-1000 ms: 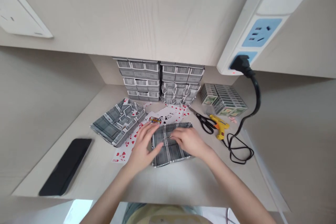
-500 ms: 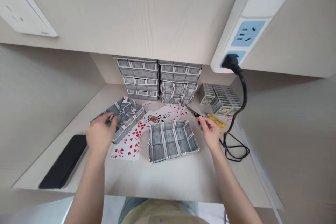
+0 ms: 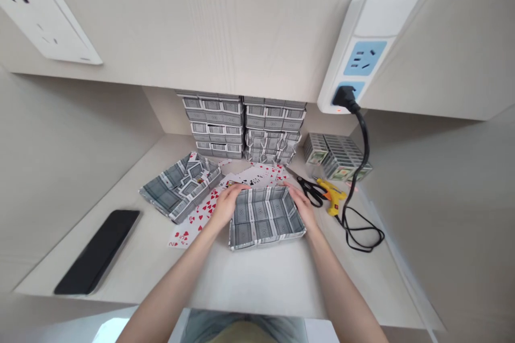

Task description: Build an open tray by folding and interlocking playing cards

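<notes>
An open box made of folded grey-backed playing cards (image 3: pixel 265 217) rests on the desk between my two hands. My left hand (image 3: pixel 228 204) is curved around its left side and back corner, fingers partly behind the rim. On the opposite side, my right hand (image 3: pixel 301 206) grips the right wall and back corner. A second card box (image 3: pixel 181 185) stands at an angle further left, with folded card pieces inside. Loose playing cards (image 3: pixel 193 225) lie fanned face up between and behind the boxes, partly under my left hand.
Stacked card boxes (image 3: pixel 243 128) stand at the back. To the right are black scissors (image 3: pixel 311 191), a yellow glue gun (image 3: pixel 333 197), its black cable (image 3: pixel 362 230) and card packs (image 3: pixel 338 155). A phone (image 3: pixel 96 252) lies left; a power strip (image 3: pixel 364 48) hangs above.
My left hand has left the angled box and moved right to the middle box. My right hand has come left from beside the scissors and glue gun to the same box.
</notes>
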A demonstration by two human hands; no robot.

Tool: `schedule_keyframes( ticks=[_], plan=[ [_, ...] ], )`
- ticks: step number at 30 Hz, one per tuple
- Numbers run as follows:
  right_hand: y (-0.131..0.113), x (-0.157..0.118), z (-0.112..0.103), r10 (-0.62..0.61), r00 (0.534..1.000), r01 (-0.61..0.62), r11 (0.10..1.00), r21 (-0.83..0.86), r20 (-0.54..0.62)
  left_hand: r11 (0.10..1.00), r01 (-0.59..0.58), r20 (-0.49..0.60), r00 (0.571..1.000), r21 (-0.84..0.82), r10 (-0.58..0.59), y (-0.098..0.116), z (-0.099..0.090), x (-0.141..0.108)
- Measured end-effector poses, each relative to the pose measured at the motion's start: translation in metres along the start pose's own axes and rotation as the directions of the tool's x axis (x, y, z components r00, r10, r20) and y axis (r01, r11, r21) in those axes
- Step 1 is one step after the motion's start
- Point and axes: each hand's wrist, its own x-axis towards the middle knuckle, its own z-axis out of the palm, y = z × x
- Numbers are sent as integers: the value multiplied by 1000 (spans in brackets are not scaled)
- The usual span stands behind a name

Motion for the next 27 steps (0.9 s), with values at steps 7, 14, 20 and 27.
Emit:
schedule_keyframes(
  ticks=[7, 14, 20, 27],
  plan=[
    [14, 9, -7, -34, 997, 24, 990, -137, -70, 939, 142, 62, 990, -312, -129, -27, 2, 9],
    [19, 9, -7, -76, 992, 63, 990, -124, -96, 882, 215, 86, 977, -419, -197, -28, 6, 10],
    [21, 3, -1, -99, 995, 99, 995, -29, -3, 882, 235, 48, 971, -408, -236, -30, 7, 12],
    [19, 4, 4, -63, 998, 65, 996, 66, -24, 892, 68, 5, 997, -448, -73, -27, -7, 3]
  ],
)
